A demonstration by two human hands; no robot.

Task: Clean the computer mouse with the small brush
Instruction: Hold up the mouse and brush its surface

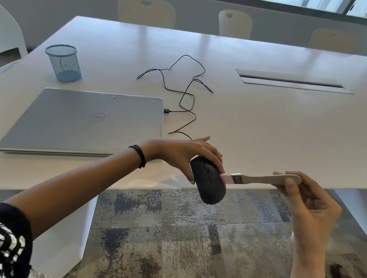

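My left hand point(184, 155) grips a black computer mouse point(207, 183) from above, holding it in the air just past the table's near edge, its nose pointing down toward me. My right hand point(309, 200) holds a small brush point(266, 179) by its pale wooden handle. The brush lies nearly level, its metal ferrule and bristles pointing left, and the bristles touch the mouse's right side. The mouse's black cable point(185, 95) trails back over the table in loose loops.
A closed silver laptop point(82, 121) lies on the white table point(277, 131) at the left. A blue mesh pen cup point(63, 62) stands behind it. A cable slot point(293, 82) is set in the tabletop further back. Chairs ring the table; patterned carpet lies below.
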